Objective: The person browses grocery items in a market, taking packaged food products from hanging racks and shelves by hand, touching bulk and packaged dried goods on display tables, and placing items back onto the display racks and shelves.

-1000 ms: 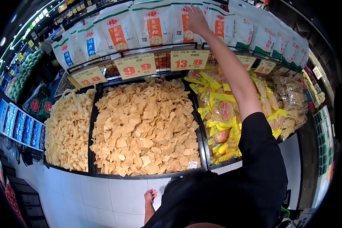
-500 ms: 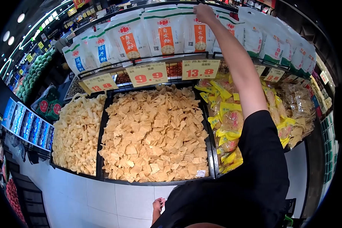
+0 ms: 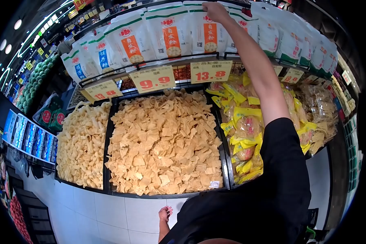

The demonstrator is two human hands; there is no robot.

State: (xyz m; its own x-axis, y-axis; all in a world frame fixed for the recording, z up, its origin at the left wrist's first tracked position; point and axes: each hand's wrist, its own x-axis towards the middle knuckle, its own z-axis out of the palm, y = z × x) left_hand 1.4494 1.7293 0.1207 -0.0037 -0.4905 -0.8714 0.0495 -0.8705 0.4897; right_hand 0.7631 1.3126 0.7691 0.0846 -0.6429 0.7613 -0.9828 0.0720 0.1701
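Observation:
My right hand (image 3: 216,12) reaches up to the back row and is closed at the top edge of a white flour bag (image 3: 209,34) with a green stripe and an orange label. The bag stands upright among similar flour bags; my fingertips are partly hidden. Low in the view, my left hand (image 3: 165,213) hangs over the floor in front of the display, fingers loosely curled and apart, holding nothing. Between the hands lies a wide black bin (image 3: 227,171) heaped with thin tan dried tofu-skin pieces (image 3: 162,142).
Curly pale dried pieces (image 3: 81,146) fill the left bin. Yellow-and-clear packets (image 3: 246,126) lie on the right, under my right arm. A black wire rail (image 3: 150,62) and price signs (image 3: 152,79) run before the bags. Melons (image 3: 32,87) are stacked far left.
The view has shifted slightly, so the shelf and bags appear a little higher and further left. My right hand stays at the same bag's top; my left hand has risen slightly.

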